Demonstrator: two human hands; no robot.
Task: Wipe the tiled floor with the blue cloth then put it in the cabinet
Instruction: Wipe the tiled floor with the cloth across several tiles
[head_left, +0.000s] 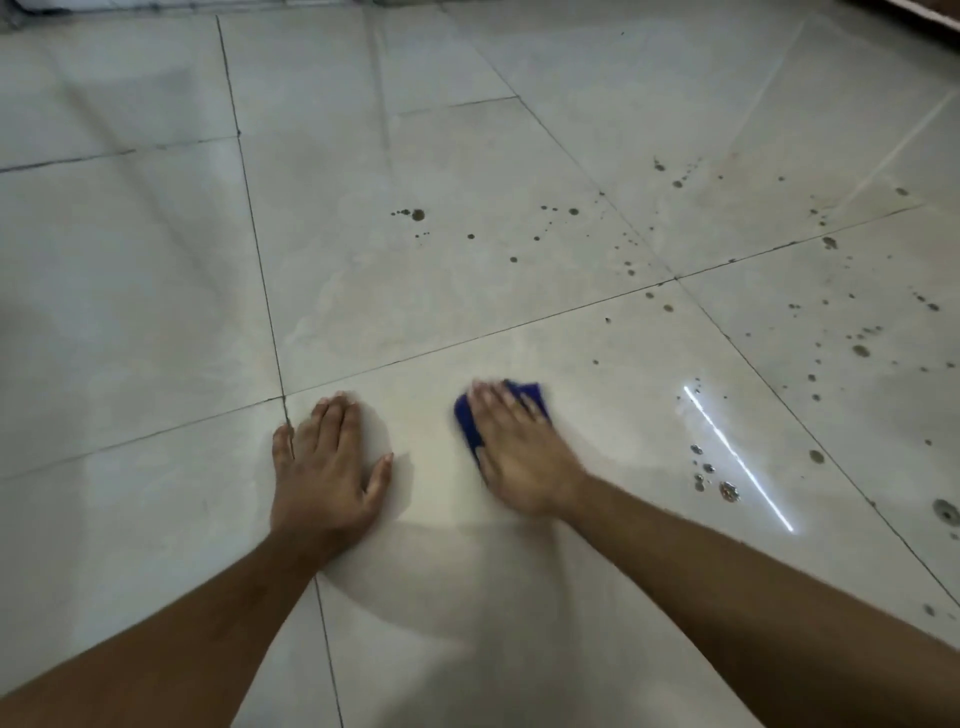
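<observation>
While the right hand (511, 452) presses flat, with straight fingers, on the blue cloth (470, 423), the left hand (327, 467) rests open on the floor (156, 291) near a tile corner. The cloth looks small and bunched, so it may slip out sideways or only smear the dark drops (717, 478) nearby.

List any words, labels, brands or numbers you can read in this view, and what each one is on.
None: no readable text in this view.
Blue cloth: no label or tag shows.
Tiled floor: only dark spots and a glare streak, no print.
</observation>
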